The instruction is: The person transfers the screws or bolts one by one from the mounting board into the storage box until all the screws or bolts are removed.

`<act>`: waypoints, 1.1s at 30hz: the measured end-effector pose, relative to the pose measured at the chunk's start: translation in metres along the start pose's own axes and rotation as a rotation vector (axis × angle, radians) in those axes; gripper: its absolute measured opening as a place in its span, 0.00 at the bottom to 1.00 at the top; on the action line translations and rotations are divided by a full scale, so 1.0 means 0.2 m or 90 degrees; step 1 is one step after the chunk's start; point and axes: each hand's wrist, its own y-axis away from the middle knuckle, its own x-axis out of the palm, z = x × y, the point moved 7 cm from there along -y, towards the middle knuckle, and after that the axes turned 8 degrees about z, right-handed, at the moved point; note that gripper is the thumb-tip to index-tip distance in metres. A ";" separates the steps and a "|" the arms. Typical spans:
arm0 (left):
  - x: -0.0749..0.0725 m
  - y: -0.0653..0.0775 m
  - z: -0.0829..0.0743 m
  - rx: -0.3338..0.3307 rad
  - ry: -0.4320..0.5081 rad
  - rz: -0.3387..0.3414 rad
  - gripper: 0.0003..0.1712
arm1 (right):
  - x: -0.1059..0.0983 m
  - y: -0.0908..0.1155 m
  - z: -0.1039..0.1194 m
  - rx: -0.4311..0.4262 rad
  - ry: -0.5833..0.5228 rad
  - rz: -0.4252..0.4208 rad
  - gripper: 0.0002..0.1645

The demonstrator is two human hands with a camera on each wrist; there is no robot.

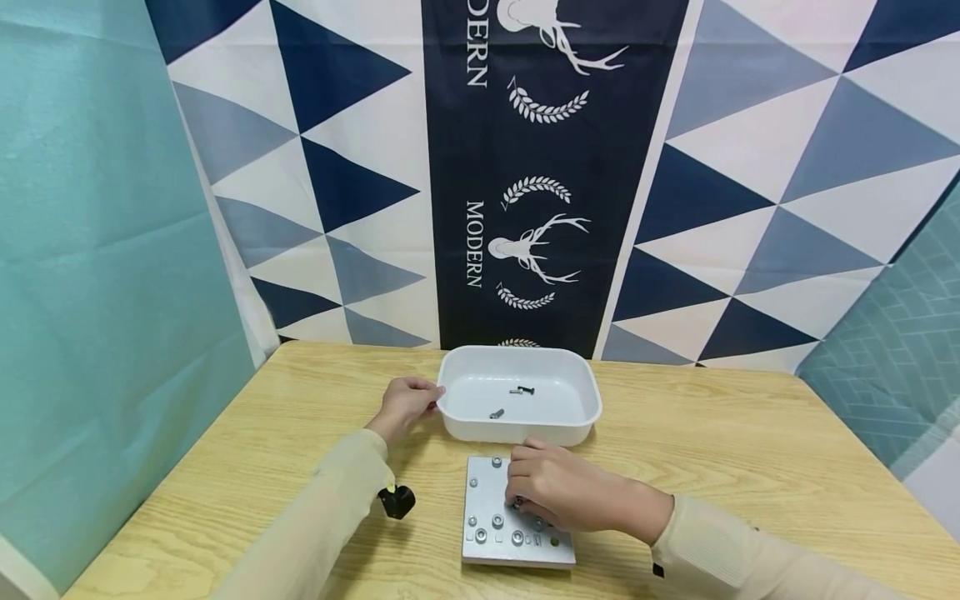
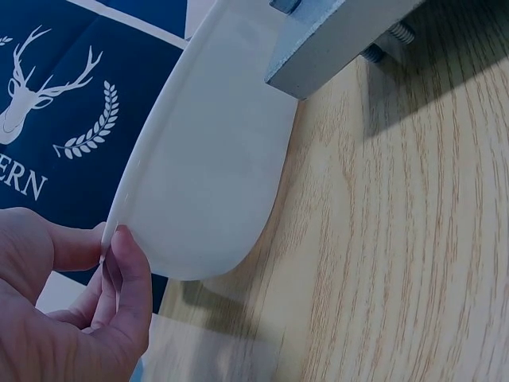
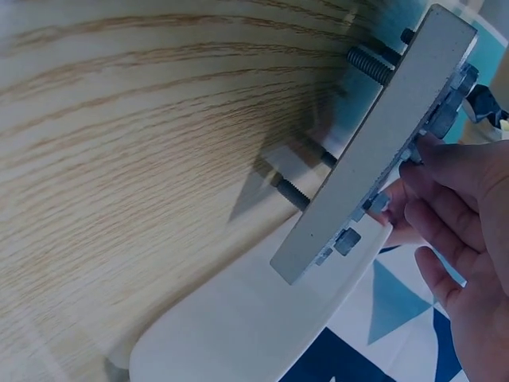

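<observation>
At the left end of a white plastic tub (image 1: 517, 432), my left hand (image 1: 405, 405) pinches the rim between thumb and fingers; the left wrist view shows this grip (image 2: 119, 255) closely. Nearer to me lies a silver metal plate (image 1: 486, 497) with several bolts set in it. My right hand (image 1: 558, 490) is over the plate's right side, thumb and forefinger pinching a bolt (image 1: 518, 502) at its face. That bolt is mostly covered by the fingers. In the right wrist view, threaded bolt ends (image 3: 293, 193) stick out below the plate (image 3: 382, 143).
A few loose bolts (image 1: 497, 414) lie on the tub's floor. The tub stands near the back of the wood-grain table (image 1: 712, 450), before a patterned curtain (image 1: 360, 167). A small black device (image 1: 397, 502) is by the left sleeve.
</observation>
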 end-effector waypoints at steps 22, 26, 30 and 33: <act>0.00 0.00 0.01 0.000 -0.002 -0.006 0.10 | -0.01 -0.01 0.00 0.004 -0.008 0.007 0.06; 0.00 0.00 0.00 0.003 0.002 -0.001 0.10 | -0.02 -0.01 0.01 -0.003 -0.003 0.002 0.06; 0.00 0.00 0.00 0.000 0.002 0.000 0.10 | -0.02 -0.01 0.00 -0.004 -0.001 0.000 0.06; 0.00 -0.01 0.00 0.000 0.003 -0.002 0.10 | -0.03 -0.01 0.00 0.000 -0.001 -0.003 0.06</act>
